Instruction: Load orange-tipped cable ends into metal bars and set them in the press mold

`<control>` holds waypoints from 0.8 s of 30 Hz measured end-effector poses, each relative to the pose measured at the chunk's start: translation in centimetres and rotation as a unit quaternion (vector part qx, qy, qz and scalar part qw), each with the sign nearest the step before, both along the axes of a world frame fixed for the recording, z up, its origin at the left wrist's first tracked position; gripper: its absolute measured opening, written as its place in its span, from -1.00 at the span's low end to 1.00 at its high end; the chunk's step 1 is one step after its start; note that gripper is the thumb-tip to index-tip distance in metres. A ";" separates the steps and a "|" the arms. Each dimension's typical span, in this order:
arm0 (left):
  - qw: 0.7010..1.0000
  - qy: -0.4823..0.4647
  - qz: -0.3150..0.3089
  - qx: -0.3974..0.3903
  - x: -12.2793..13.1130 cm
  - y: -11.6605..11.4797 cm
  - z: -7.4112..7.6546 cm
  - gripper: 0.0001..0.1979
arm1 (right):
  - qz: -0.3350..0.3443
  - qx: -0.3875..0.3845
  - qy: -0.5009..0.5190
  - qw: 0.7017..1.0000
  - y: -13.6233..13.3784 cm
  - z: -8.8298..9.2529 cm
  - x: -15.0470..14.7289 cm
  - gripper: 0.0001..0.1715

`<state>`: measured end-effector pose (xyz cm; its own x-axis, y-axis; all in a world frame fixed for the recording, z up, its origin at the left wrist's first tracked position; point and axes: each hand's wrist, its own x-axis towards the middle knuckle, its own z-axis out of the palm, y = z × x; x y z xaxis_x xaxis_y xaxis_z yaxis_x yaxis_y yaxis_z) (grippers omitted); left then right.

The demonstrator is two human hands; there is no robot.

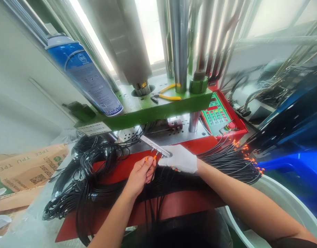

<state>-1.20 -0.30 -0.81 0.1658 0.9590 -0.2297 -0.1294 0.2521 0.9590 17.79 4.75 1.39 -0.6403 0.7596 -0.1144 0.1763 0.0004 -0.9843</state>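
My left hand (141, 175) is bare and closed, pinching a black cable near its orange end (155, 157). The cable tip is beside a narrow metal bar (155, 146) that has small pins along its near edge. My right hand (181, 158), in a white glove, is closed around the right end of that bar and holds it slanted. Several black cables (158, 206) hang down below the hands. Under and around the hands lies a thick bundle of black cables (117, 189), with many orange ends (247, 155) at the right.
A green press (158, 112) stands ahead, with a blue spray can (83, 74) and yellow-handled pliers (171, 93) on it. A red control box (237, 119) is at the right. Below stands a white tub (285, 196). A brown paper bag (26, 172) lies left.
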 end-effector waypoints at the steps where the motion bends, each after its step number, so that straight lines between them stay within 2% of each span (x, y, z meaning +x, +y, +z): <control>1: 1.000 -0.002 -0.002 -0.002 0.0 0.0 -0.1 -0.69 | 0.001 -0.001 -0.001 1.000 0.0 0.1 0.0 -0.60; 6: 1.000 -0.004 0.007 0.001 0.3 0.1 -0.3 -0.68 | 0.013 0.011 0.000 1.000 -0.1 -0.1 -0.1 -0.63; 11: 0.997 0.058 0.042 0.011 1.3 0.2 -0.1 -0.66 | -0.056 0.136 -0.014 0.989 -0.2 -0.9 -0.4 -0.70; 13: 0.997 0.072 0.040 -0.008 1.5 0.3 0.1 -0.64 | -0.058 0.152 -0.028 0.986 -0.3 -0.9 -0.4 -0.67; 17: 0.993 0.111 0.030 0.000 1.2 0.4 0.5 -0.63 | -0.036 0.125 -0.023 0.991 -0.3 -0.4 -0.2 -0.67; 20: 0.984 0.173 0.041 0.030 0.4 0.6 0.7 -0.62 | -0.004 0.065 -0.021 0.998 -0.1 -0.3 0.0 -0.62; 22: 0.985 0.163 0.061 0.014 -0.1 0.6 0.8 -0.62 | 0.023 0.005 -0.028 0.999 0.1 -0.5 0.1 -0.56; 24: 0.991 0.114 0.071 -0.020 -0.3 0.6 0.9 -0.62 | 0.028 -0.013 -0.036 0.999 0.3 -0.9 0.1 -0.55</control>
<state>-1.48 0.35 0.04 -0.0315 0.9584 -0.2836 0.0528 0.2850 0.9571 17.89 5.04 0.53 -0.6713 0.7189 -0.1806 0.2473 -0.0125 -0.9688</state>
